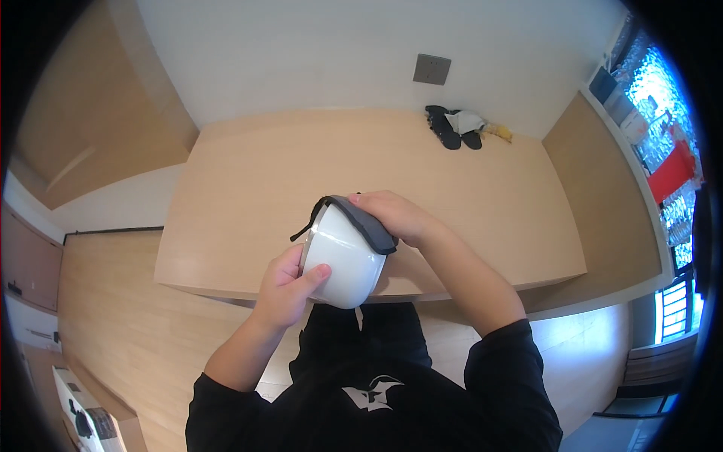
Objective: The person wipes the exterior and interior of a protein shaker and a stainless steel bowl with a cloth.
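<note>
A glossy white rounded shell, perhaps a helmet (347, 257), is held tilted over the front edge of the wooden desk (254, 169). My left hand (291, 285) grips its lower left rim, with the thumb on the outer surface. Over its upper right side lies a dark grey padded piece (364, 223) with black edging and a thin black strap hanging at the left. My right hand (395, 217) is on this padded piece, its fingers partly hidden behind it. What lies inside the shell is hidden.
Black items with a pale cloth (466, 122) and something yellow lie at the desk's back right. A grey wall socket (432, 69) is above them. A wooden side panel (610, 186) borders the desk at the right, near a shelf with a red object (672, 172).
</note>
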Tool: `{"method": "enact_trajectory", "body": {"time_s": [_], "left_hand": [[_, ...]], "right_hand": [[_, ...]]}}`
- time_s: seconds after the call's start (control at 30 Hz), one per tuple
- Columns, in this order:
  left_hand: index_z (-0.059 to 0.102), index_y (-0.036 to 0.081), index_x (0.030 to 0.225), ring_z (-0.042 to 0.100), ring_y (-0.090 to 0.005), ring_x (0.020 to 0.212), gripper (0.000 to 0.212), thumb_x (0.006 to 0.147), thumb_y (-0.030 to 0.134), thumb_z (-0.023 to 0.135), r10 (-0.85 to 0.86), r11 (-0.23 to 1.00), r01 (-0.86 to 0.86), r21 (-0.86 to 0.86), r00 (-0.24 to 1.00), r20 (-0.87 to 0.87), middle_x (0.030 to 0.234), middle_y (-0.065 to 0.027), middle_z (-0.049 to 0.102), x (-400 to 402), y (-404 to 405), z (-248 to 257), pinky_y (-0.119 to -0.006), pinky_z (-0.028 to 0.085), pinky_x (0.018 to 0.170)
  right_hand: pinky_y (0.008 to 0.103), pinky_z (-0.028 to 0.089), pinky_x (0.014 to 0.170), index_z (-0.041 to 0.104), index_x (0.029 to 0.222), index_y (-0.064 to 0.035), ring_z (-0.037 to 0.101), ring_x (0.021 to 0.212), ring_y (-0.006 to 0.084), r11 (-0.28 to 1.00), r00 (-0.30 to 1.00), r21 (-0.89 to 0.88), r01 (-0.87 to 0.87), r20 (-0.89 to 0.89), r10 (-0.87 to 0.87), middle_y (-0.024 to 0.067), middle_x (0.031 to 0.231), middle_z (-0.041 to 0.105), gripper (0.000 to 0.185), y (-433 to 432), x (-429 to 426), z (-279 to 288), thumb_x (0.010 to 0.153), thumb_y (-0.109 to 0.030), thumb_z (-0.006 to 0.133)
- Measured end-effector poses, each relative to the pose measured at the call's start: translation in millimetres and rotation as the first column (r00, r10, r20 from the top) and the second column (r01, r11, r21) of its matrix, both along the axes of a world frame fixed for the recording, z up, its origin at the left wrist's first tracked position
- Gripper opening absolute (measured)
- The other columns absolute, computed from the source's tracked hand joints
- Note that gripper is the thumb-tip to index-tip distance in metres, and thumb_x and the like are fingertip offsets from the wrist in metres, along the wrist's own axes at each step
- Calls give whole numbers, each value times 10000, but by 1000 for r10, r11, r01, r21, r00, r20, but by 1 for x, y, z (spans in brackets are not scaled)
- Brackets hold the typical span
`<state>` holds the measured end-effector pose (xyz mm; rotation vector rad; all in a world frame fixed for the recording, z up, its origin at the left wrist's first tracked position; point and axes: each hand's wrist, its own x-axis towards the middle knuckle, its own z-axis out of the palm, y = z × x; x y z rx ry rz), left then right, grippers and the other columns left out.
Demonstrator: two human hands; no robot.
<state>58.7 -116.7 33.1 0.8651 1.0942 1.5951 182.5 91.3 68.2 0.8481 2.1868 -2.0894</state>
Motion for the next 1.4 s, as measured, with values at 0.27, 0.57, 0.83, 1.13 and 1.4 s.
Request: {"method": "enact_trajectory", "body": {"time_s": [0.27, 0.57, 0.83, 1.13, 1.4], "left_hand": [[590, -24, 1128, 626, -125, 956, 223, 910, 24, 597, 33, 989, -36, 145, 999, 26, 1058, -69, 658, -11, 24, -29, -276, 514, 818], [543, -51, 1190, 613, -134, 1027, 293, 919, 45, 599, -99, 982, 96, 162, 995, 10, 1126, -92, 637, -12, 15, -59, -289, 491, 889], [595, -36, 1106, 617, -132, 946, 235, 920, 99, 644, -102, 959, 151, 242, 974, -204, 1049, -80, 662, -4, -11, -74, -275, 483, 847], [554, -18, 1143, 604, -147, 995, 286, 879, 10, 661, -133, 988, 149, 39, 950, -282, 1071, -83, 641, -4, -30, -32, -309, 468, 896], [499, -33, 1219, 610, -149, 1005, 381, 869, -35, 651, -157, 982, 177, 58, 953, -258, 1098, -91, 640, -9, -40, -40, -317, 472, 914]], "right_hand": [[470, 396, 1058, 651, 1195, -28, 498, 1265, 362, 188, 926, 965, 182, -233, 297, 120, 1335, 576, 401, -64, 4, 15, 810, -136, 685], [397, 416, 1046, 615, 1254, -34, 536, 1245, 294, 184, 962, 973, 139, -177, 208, 133, 1328, 586, 387, -45, 12, 20, 913, -213, 582], [309, 432, 1003, 533, 1372, -77, 582, 1144, 192, 906, 966, 351, -237, -19, 259, 109, 1290, 619, 400, 5, 4, 30, 1022, -242, 429], [324, 422, 1030, 585, 1272, 22, 579, 1214, 250, 750, 949, 661, 6, -241, 204, 148, 1302, 616, 339, -22, 13, 16, 994, -130, 464], [293, 512, 856, 656, 1090, 37, 649, 952, 176, 919, 832, -269, 287, -406, -378, 95, 1004, 687, 314, -2, 44, 3, 1023, -201, 462]]}}
